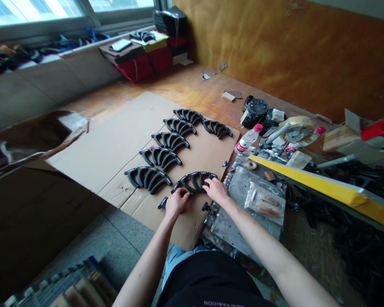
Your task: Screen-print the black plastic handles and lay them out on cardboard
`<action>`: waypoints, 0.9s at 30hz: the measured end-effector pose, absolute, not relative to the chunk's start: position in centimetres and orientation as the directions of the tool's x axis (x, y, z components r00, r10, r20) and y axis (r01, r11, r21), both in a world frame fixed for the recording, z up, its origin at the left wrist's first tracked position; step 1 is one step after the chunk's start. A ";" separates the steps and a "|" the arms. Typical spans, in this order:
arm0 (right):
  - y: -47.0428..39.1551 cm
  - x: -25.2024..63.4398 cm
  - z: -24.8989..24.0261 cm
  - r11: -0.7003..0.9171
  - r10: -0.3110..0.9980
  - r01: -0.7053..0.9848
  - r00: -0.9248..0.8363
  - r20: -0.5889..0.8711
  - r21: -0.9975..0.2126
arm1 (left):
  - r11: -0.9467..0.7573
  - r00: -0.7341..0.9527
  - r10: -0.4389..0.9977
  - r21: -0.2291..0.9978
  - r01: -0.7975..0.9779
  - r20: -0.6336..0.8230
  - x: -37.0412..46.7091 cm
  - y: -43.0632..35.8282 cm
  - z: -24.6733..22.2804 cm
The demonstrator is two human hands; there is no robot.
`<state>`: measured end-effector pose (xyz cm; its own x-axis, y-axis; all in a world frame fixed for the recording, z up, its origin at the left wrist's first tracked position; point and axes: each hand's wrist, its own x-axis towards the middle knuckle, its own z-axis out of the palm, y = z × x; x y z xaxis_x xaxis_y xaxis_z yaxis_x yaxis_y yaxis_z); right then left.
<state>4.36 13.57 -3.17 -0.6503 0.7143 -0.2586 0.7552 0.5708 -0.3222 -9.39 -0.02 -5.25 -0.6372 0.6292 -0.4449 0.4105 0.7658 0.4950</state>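
Note:
On the brown cardboard sheet (115, 136), glossy black curved handles are laid in several fanned rows. Both hands are at the nearest fan of black curved handles (194, 181). My left hand (176, 204) is closed at its lower left side, fingertips pinched against a handle. A black end (162, 203) sticks out left of that hand; the rest is hidden under it. At the fan's right end, my right hand (216, 190) has its fingers closed around the last handle, which it partly covers. Another fan of black handles (148, 178) lies to the left.
A plastic bottle (248, 138), black jars (255, 113) and a tape roll (302, 128) stand to the right. A yellow bar (323, 185) runs along the right side. A small black knob (206, 207) lies near my right wrist. Stacked red bundles (137, 68) sit by the window.

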 end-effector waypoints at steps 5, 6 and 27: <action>10.1 2.2 -1.9 0.683 0.622 0.657 -0.752 -0.218 -0.319 | 0.762 -0.614 0.637 0.500 0.411 -0.466 -9.6 0.1 -4.8; 9.5 1.5 -1.8 0.679 0.619 0.664 -0.747 -0.244 -0.312 | 0.762 -0.609 0.638 0.498 0.414 -0.471 -9.7 0.2 -4.6; 26.5 -6.4 -1.4 0.258 0.918 0.909 -0.336 -0.212 -0.326 | 0.420 -0.492 0.866 0.661 0.622 -0.087 -11.1 5.9 -0.1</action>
<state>-6.43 26.53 -1.37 -0.3361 0.9177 -0.2119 0.9094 0.2577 -0.3263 -11.10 5.87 -0.12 -0.4922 0.8661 -0.0875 0.6219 0.4202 0.6608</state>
